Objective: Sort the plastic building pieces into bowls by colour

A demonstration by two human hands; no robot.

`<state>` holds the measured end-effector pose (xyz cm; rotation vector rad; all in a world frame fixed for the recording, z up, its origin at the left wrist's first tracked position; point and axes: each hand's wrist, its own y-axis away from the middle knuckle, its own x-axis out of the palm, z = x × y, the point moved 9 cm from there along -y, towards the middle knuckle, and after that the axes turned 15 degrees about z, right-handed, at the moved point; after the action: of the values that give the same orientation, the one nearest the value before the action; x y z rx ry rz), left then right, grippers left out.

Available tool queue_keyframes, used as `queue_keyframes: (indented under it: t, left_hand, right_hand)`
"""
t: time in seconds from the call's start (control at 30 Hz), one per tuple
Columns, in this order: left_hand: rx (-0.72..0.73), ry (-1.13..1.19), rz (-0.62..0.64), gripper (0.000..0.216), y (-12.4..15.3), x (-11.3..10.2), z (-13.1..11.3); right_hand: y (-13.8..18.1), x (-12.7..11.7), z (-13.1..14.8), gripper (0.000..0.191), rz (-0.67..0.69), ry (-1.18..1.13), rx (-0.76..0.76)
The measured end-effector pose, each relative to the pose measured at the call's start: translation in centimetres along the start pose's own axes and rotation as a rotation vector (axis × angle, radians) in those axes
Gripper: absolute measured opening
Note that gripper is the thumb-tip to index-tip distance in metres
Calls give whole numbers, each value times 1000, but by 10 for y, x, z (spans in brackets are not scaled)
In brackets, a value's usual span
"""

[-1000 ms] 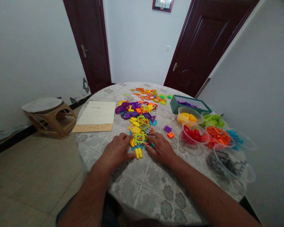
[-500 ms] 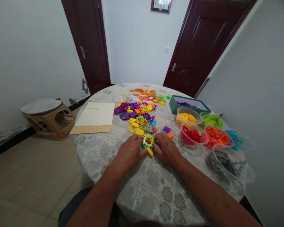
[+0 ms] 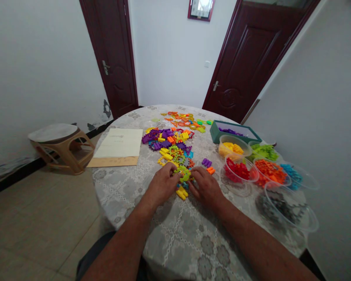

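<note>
My left hand (image 3: 163,184) has its thumb and fingers closed on the left side of a lime-green toothed building piece (image 3: 183,173). From the other side my right hand (image 3: 205,185) grips the same piece, its fingers bent at the right edge. Yellow connector pieces (image 3: 181,193) lie on the tablecloth just below it, beside a bit of blue. Directly beyond my hands spreads a pile of linked and loose pieces, with purple ones (image 3: 165,144) and yellow ones (image 3: 166,154) among them. My fingertips partly hide the lime-green piece.
Right of my hands lie purple (image 3: 206,162) and orange (image 3: 211,170) connectors. Clear tubs hold yellow, red (image 3: 238,171), green, orange, blue and grey pieces, near a green box (image 3: 235,132). A pale folder (image 3: 118,145) is at left; a stool (image 3: 61,148) stands on the floor.
The lime-green piece has tilted and my left fingers have moved up around its edge. More of the yellow connectors shows below it. The view has shifted slightly.
</note>
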<state>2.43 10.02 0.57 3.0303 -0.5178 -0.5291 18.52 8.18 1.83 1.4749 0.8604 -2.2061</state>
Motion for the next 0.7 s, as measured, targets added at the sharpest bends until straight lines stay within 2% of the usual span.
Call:
queue_keyframes:
  t: [0.1, 0.17, 0.23, 0.37, 0.47, 0.57, 0.7]
  left_hand:
    - [-50, 242, -47, 22, -1, -6, 13]
    - [-84, 338, -68, 33, -1, -8, 19]
    - [-115, 403, -36, 38, 0, -4, 20]
    - [-92, 477, 99, 27, 1, 16, 10]
    - [-60, 489, 128, 22, 1, 25, 8]
    - [-37, 517, 99, 22, -1, 22, 12]
    - [24, 583, 34, 26, -4, 4, 13]
  right_hand:
    - [3, -6, -9, 10, -77, -24, 71]
    - [7, -12, -12, 13, -158, -59, 58]
    - [9, -15, -10, 20, -212, -82, 9]
    - [6, -6, 2, 36, -157, -68, -88]
    - [4, 0, 12, 39, -112, -80, -142]
    - [7, -3, 14, 42, -138, -130, -168]
    - [3, -10, -2, 39, -195, -172, -62]
